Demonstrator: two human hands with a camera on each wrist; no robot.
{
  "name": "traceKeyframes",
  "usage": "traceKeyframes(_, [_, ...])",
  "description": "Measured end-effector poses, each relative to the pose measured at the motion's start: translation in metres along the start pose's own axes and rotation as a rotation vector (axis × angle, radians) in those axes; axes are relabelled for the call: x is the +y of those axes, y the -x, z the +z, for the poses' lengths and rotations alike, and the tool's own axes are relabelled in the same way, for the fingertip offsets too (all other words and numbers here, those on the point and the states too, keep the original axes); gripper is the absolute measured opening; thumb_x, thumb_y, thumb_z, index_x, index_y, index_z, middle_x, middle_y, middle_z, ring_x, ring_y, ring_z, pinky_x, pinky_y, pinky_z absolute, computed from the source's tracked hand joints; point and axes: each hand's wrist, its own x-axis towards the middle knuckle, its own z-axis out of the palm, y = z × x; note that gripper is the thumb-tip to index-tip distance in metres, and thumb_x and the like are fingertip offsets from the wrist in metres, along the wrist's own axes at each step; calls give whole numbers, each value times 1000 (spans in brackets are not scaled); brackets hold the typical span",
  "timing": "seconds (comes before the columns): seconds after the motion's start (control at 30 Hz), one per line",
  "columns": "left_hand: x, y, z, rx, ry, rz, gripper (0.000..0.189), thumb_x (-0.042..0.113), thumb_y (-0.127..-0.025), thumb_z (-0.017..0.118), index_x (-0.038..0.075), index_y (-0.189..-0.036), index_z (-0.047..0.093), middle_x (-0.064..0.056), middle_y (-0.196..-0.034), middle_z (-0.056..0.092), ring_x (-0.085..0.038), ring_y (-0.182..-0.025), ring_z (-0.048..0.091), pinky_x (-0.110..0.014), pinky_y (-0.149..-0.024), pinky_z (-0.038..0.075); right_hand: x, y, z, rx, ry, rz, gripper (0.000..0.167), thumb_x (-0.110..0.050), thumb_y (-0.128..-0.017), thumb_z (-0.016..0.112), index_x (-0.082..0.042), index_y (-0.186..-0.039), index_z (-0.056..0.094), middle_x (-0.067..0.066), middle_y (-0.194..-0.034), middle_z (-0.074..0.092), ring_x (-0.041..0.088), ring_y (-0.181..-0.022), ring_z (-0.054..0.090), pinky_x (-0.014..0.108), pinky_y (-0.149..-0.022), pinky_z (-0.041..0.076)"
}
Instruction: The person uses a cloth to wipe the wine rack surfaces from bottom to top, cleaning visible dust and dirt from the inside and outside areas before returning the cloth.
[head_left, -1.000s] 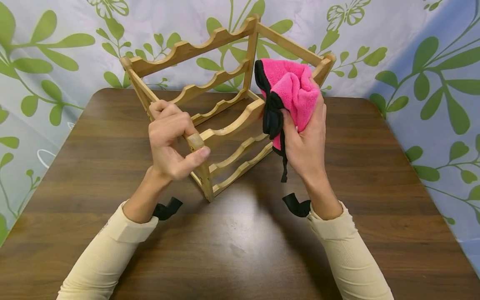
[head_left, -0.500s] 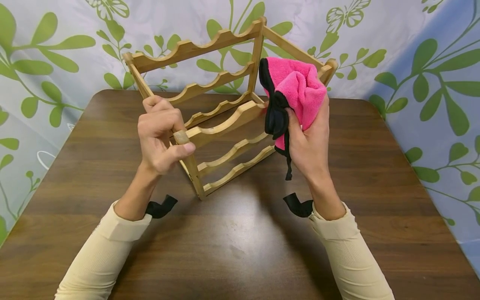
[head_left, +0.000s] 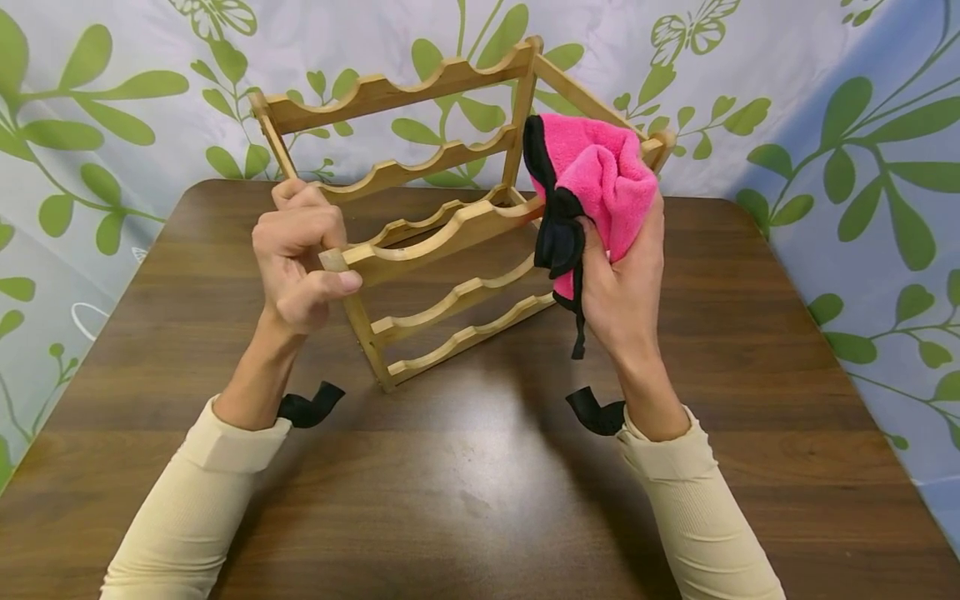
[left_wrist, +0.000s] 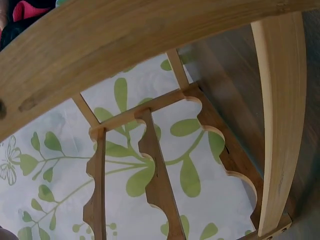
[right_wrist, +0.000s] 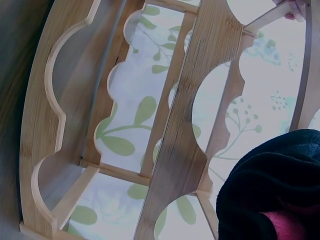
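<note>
A wooden rack [head_left: 465, 229] with scalloped rails, which looks like a wine rack, stands at an angle over the table. My left hand [head_left: 296, 258] grips its left side at the top front corner, fingers curled round the bar. In my right hand [head_left: 626, 283] is a bunched pink cloth [head_left: 600, 167] with black edging, held against the right end of the front top rail. The cloth hides that stretch of rail. In the right wrist view the cloth's black part [right_wrist: 270, 170] lies beside the rails. I cannot tell whether every leg touches the table.
The brown wooden table [head_left: 480, 500] extends under the rack to a wall covering [head_left: 825, 50] with green leaves close behind. Black curved pieces [head_left: 311, 407] show at both wrists. A thin white loop [head_left: 86, 321] is by the table's left edge.
The rack's front left corner has shifted left and slightly up along with my left hand. My right hand and the cloth have moved slightly right.
</note>
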Motion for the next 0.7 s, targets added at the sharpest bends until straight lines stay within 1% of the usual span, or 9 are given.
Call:
traceKeyframes(0.1, [0, 0, 0, -1, 4, -4, 34, 23, -52, 59, 8, -41, 30, 1, -43, 24, -13, -57, 23, -31, -81, 18, -8, 1, -1, 19, 9, 8, 46, 4, -92, 63, 7, -133, 42, 14, -130, 49, 19, -125, 48, 34, -104, 42])
traceKeyframes(0.17, [0, 0, 0, 2, 7, 0, 36, 24, -54, 60, 8, -42, 30, 1, -43, 25, -13, -57, 23, -31, -81, 18, -11, 1, -1, 30, -7, 8, 44, 4, -92, 62, 7, -132, 43, 15, -129, 50, 21, -124, 50, 34, -105, 42])
traceKeyframes(0.3, [0, 1, 1, 14, 5, 29, 53, 36, -67, 69, 8, -42, 30, 0, -44, 26, -13, -58, 24, -31, -82, 18, -13, 1, -4, 20, -36, 29, 43, 4, -93, 61, 7, -131, 42, 17, -129, 50, 22, -124, 50, 35, -105, 42])
traceKeyframes(0.4, [-1, 2, 2, 23, -3, 48, 64, 46, -73, 72, 8, -42, 30, -1, -45, 26, -13, -58, 25, -32, -81, 18, -13, 1, -4, 18, -59, 65, 42, 4, -93, 60, 5, -131, 43, 15, -128, 51, 22, -124, 51, 34, -105, 42])
traceKeyframes(0.5, [-1, 2, 3, 26, -9, 51, 65, 47, -74, 72, 9, -42, 30, -1, -44, 26, -13, -57, 24, -32, -81, 18, -10, 1, -5, 24, -83, 66, 40, 5, -93, 60, 5, -130, 43, 15, -127, 52, 24, -123, 52, 35, -105, 42])
traceKeyframes(0.7, [0, 1, 3, 27, -23, 56, 62, 44, -73, 69, 9, -42, 29, -1, -43, 25, -13, -57, 23, -32, -81, 18, -2, -2, -13, 47, -84, 72, 38, 4, -94, 59, 3, -128, 45, 14, -126, 53, 24, -121, 53, 35, -105, 41])
